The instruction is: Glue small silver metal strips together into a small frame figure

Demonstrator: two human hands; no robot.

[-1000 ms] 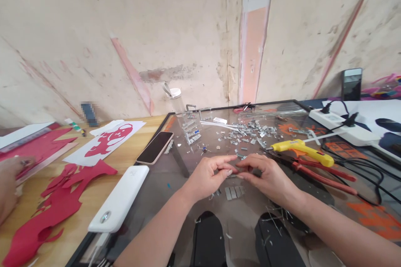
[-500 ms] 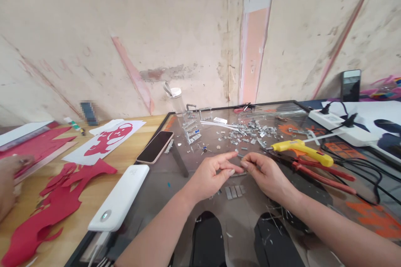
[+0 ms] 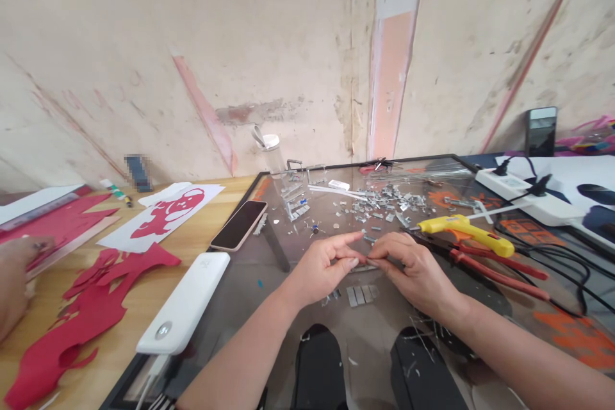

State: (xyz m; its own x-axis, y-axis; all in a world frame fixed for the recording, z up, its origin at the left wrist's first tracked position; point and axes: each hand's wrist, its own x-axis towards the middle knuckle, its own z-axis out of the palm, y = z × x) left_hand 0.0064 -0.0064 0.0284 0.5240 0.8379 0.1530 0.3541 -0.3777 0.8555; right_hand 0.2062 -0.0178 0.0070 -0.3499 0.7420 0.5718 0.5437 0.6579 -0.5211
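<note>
Glass table (image 3: pixel 372 321): metal strips (image 3: pixel 359 295) lie well inside the left edge. Just beyond, left hand (image 3: pixel 319 271) and right hand (image 3: pixel 414 267) meet at fingertips; whether either clamps a part cannot be determined. Metal scraps (image 3: pixel 396 199) lie toward the far edge.

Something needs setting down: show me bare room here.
Bare wood separates red paper from the white power bank; mostly bare glass lies between that and the left forearm. Crowded around the right hand: metal scraps, yellow glue gun, red-handled pliers.
</note>
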